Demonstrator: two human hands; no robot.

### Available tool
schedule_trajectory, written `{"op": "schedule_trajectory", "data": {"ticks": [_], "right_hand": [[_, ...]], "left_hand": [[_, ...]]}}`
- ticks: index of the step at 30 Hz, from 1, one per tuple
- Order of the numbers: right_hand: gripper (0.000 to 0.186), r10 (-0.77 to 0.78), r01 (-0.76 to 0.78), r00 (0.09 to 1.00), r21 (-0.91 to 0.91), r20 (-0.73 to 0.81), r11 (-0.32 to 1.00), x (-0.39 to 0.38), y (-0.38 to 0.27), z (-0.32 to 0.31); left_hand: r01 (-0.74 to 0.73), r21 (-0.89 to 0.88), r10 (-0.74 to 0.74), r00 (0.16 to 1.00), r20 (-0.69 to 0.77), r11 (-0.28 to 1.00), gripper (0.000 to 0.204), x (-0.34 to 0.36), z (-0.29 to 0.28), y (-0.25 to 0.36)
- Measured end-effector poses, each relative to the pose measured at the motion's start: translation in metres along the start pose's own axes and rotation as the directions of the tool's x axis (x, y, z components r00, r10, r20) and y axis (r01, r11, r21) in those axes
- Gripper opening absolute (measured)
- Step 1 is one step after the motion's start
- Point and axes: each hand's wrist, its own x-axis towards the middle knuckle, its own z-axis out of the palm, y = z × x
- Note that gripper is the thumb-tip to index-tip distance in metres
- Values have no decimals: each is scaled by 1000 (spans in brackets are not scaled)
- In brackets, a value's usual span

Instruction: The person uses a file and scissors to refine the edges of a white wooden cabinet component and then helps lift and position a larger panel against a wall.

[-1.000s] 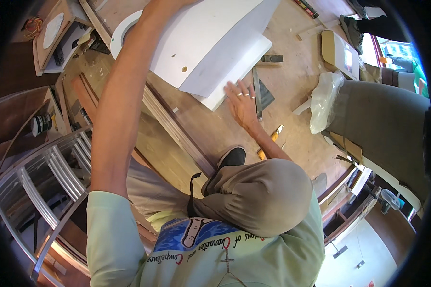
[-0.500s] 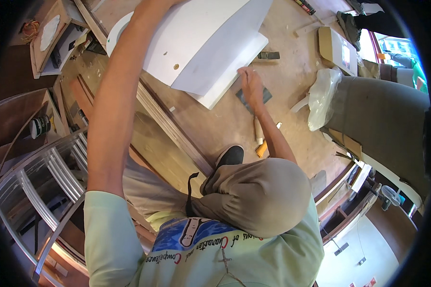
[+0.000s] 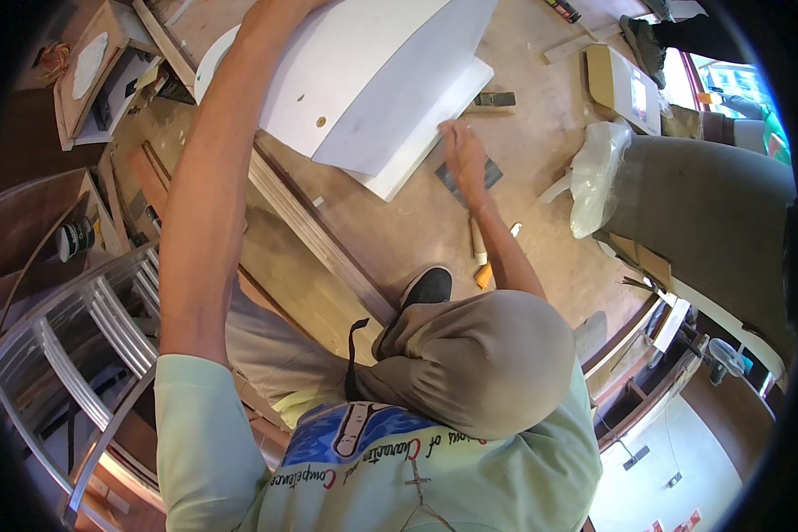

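A white panel (image 3: pixel 346 53) with a grey curved band and small holes lies at the top, over a thick white board (image 3: pixel 397 177). My left arm reaches across the panel's left side; my left hand (image 3: pixel 297 7) is at the top edge, fingers out of view. My right hand (image 3: pixel 461 151) has bent fingers at the board's right edge; whether they grip it is unclear. Beneath that hand lies a dark square plate (image 3: pixel 490 184). A wooden-handled tool (image 3: pixel 477 239) and an orange-handled tool (image 3: pixel 484 276) lie below it, and a small block tool (image 3: pixel 495 102) above.
An aluminium ladder (image 3: pixel 97 355) stands at lower left, wooden strips (image 3: pixel 319 239) beside my foot. A cardboard box (image 3: pixel 621 93), plastic sheet (image 3: pixel 597 177) and large grey piece (image 3: pixel 700 204) are at right. Another person's shoe (image 3: pixel 643 49) shows at upper right.
My right hand has moved up along the board's edge, its fingers now more bent, over the dark plate. The panel sits slightly further left and higher in view, along with the whole scene.
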Motion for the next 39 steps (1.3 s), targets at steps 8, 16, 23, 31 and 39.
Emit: {"op": "schedule_trajectory", "data": {"ticks": [8,16,23,31,39], "right_hand": [[22,83,-79,994,47,-74,996,10,1,1],[24,146,-143,986,-43,81,989,-22,9,-22],[37,299,-295,954,-295,-33,909,-93,31,-29],[29,491,-489,871,-100,-10,866,-102,40,-40],[50,218,-209,975,-185,33,960,-118,-4,-48]], "left_hand": [[-14,5,14,1000,3,1000,72,0,-1,-1],[-20,-28,20,1000,12,999,73,1,-2,0],[13,37,-11,999,-44,999,74,5,1,-7],[6,1,-6,1000,26,1000,75,10,2,-5],[17,9,-17,999,32,1000,74,9,0,-6]]}}
